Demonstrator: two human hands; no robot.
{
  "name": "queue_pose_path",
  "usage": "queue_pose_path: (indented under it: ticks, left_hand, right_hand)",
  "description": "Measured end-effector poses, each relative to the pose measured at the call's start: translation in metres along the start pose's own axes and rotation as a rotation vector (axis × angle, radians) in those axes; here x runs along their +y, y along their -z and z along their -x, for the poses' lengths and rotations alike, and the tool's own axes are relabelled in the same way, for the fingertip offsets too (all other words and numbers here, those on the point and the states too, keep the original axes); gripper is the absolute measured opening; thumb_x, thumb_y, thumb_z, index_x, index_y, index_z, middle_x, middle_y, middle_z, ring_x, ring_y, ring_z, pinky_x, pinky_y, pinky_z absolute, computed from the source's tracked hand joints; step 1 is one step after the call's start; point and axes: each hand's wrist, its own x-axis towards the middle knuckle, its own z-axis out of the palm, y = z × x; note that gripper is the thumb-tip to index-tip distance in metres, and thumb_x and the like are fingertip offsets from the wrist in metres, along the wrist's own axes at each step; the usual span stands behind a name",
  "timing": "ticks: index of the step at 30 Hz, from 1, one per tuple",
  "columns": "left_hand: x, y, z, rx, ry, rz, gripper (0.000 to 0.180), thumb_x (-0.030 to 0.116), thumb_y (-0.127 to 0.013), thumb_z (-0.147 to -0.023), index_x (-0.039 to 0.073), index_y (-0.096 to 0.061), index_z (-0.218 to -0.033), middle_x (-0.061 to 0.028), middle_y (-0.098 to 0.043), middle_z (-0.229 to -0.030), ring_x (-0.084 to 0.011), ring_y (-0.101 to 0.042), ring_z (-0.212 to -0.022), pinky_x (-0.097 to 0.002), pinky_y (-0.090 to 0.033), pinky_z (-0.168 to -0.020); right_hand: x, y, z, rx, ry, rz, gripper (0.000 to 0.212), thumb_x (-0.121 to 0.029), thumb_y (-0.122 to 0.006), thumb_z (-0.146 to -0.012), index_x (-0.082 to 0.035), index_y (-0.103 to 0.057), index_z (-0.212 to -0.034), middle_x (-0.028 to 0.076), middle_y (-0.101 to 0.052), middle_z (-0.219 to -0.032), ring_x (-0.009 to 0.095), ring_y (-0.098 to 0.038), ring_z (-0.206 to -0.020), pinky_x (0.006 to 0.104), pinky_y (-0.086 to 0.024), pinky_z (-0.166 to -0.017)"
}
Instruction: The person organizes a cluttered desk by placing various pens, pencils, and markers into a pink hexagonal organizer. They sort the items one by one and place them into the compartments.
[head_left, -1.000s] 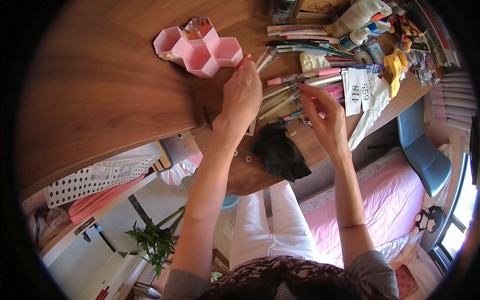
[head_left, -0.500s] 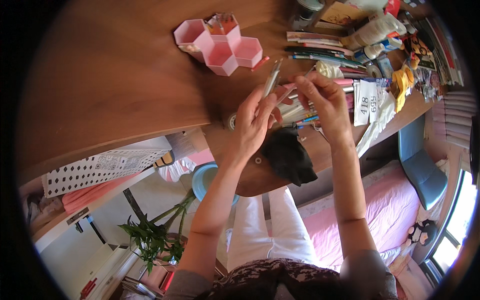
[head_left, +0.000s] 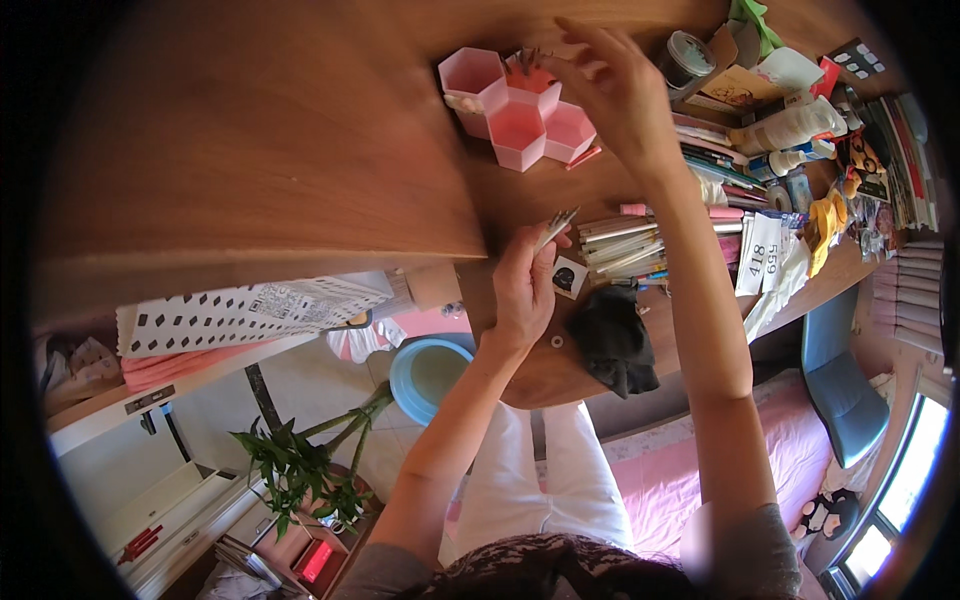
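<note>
From the head camera, your left hand (head_left: 524, 290) is gripping a small bundle of pens (head_left: 556, 228) over the wooden desk (head_left: 300, 150), fingers closed around them. Your right hand (head_left: 612, 85) is reaching above the pink honeycomb organiser (head_left: 518, 118), fingertips pinched at its far compartment. More pens (head_left: 625, 243) are lying just right.

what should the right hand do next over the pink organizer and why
Probably lower and let go: the right hand hovers over the pink hexagonal organizer, fingertips at a back cell already holding items, while the left hand grips more pens.
</note>
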Motion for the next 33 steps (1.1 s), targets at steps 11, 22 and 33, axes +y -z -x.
queue_pose_path:
  ticks: [11,22,33]
  left_hand:
    - [0.033,0.002,-0.011,-0.113,0.217,0.254,0.033,0.024,-0.047,-0.109,0.0,-0.061,-0.127,-0.0055,-0.064,-0.094,-0.0103,-0.059,-0.084,-0.0243,-0.047,-0.069]
    - [0.036,-0.004,-0.021,0.057,0.189,0.305,0.039,0.034,-0.037,-0.11,0.0,-0.054,-0.123,-0.015,-0.067,-0.113,-0.0149,-0.064,-0.086,-0.026,-0.049,-0.07]
    - [0.039,0.005,-0.039,-0.078,0.348,0.423,0.039,0.035,-0.043,-0.109,0.002,-0.059,-0.123,-0.0043,-0.067,-0.086,-0.002,-0.033,-0.056,-0.0186,-0.028,-0.051]
  right_hand:
    - [-0.033,0.034,0.11,-0.308,-0.428,-0.392,0.018,-0.004,-0.069,-0.093,0.004,-0.069,-0.11,0.009,-0.073,-0.094,0.012,-0.068,-0.083,0.0267,-0.055,-0.074]
    - [0.005,-0.016,0.008,0.24,-0.062,-0.302,0.017,-0.01,-0.067,-0.094,-0.001,-0.07,-0.108,0.012,-0.075,-0.094,0.017,-0.073,-0.082,0.0292,-0.055,-0.073]
    - [-0.02,0.012,0.048,-0.248,-0.333,-0.293,0.024,-0.021,-0.07,-0.096,0.0,-0.074,-0.108,0.007,-0.065,-0.085,0.013,-0.062,-0.077,0.0282,-0.05,-0.067]
